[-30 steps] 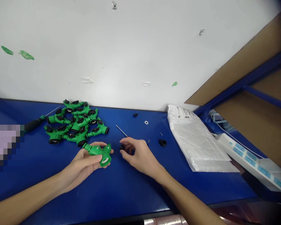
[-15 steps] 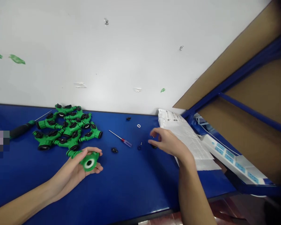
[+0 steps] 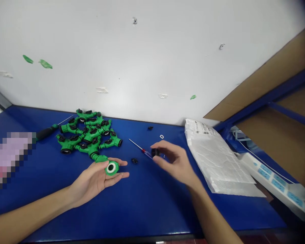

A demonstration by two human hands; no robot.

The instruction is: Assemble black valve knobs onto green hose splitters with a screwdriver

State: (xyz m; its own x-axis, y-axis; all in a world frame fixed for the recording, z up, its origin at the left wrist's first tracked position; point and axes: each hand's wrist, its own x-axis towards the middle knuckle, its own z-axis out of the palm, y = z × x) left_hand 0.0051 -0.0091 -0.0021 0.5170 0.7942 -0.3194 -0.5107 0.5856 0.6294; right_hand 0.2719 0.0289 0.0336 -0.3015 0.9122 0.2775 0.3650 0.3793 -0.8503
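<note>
My left hand (image 3: 96,179) lies palm up on the blue table (image 3: 132,206), cradling a green hose splitter (image 3: 109,166) with its white-ringed opening turned toward me. My right hand (image 3: 175,162) hovers to the right of it, pinching a small black ring (image 3: 155,152) between thumb and fingertips. A small screwdriver with a red and clear handle (image 3: 141,148) lies just behind that hand. Another small black part (image 3: 134,160) rests on the table between my hands.
A pile of several green splitters (image 3: 88,134) sits behind my left hand, with a black-handled screwdriver (image 3: 49,130) beside it. A white ring (image 3: 162,136) and a black bit (image 3: 150,127) lie near the wall. A white plastic bag (image 3: 218,159) and power strip (image 3: 271,176) are at right.
My right hand reached right to the black ring, picked it up and came back toward the splitter. My left hand turned the splitter so that its opening faces me.
</note>
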